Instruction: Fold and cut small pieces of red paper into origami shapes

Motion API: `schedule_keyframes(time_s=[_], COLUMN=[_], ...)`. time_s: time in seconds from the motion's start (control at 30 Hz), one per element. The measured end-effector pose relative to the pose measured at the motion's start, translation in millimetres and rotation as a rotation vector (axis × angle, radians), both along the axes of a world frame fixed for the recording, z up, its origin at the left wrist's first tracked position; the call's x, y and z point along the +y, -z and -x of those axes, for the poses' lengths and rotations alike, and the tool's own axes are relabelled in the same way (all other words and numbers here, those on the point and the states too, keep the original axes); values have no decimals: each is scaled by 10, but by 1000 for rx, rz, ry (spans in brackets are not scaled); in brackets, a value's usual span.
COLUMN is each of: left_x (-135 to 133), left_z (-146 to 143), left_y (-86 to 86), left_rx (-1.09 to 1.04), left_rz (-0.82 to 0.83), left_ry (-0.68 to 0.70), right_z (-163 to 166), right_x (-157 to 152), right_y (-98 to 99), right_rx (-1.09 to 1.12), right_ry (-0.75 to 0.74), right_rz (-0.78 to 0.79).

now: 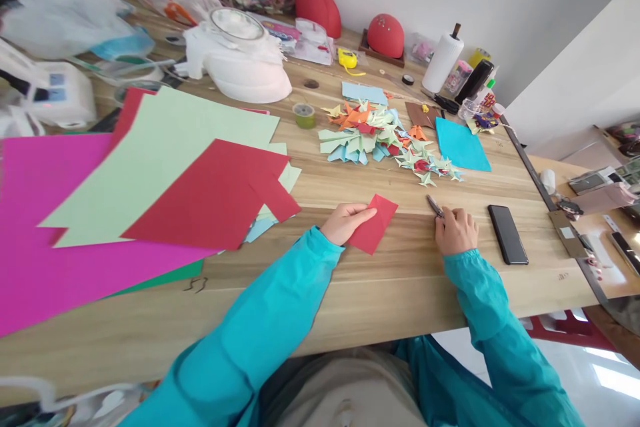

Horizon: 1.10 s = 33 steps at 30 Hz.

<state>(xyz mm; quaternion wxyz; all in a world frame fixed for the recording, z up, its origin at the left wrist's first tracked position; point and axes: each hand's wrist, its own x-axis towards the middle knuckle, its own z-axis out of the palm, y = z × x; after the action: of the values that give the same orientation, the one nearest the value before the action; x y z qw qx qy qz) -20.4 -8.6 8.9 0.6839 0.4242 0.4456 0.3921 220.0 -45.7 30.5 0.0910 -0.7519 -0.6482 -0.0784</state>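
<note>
My left hand (345,223) pinches the left edge of a small red paper rectangle (376,227), thumb on top, just above the wooden table or resting on it. A faint crease line seems to cross the paper. My right hand (457,231) is to the right, low on the table, its fingers curled over one end of a slim dark pen-like tool (435,205); its exact kind is hard to make out. Beyond both hands lies a pile of folded paper stars and shapes (370,137) in pale green, blue, orange and red.
Large red (215,193), pale green (165,120) and magenta (50,200) sheets overlap at left. A black phone (508,234) lies right of my right hand. Farther back are a turquoise sheet (463,145), a tape roll (304,115), a yellow tape measure (349,59) and a red dome (385,36).
</note>
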Motion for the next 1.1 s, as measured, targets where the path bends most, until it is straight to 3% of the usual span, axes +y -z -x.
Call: schedule_keyframes(time_s=[0.07,0.13,0.3,0.47,0.63,0.83,1.1], left_x=[9,17,52,90,56,15,31], left_z=[-7,-15,4,69,33,-61,-88], left_y=[41,81,102,70,75,38,64], left_rx=[-20,-42,-200,-464,-482,-376,-252], left_rz=[-15,-28,48,140,100,63,-20], left_ry=[-18,-48,-134,-26,-16,-84,-146], right_z=[154,369,900,1036,1011,995,1052], right_x=[2,29,262,485,460,390,323], right_y=[-11,20,202,360,429,359,243], right_rx=[295,697,1467,1880,1969,1792,1732], right_ry=[-269,-438,-389,-214,-194,-305,-401], right_rz=[-21,77,294,274,244,202,291])
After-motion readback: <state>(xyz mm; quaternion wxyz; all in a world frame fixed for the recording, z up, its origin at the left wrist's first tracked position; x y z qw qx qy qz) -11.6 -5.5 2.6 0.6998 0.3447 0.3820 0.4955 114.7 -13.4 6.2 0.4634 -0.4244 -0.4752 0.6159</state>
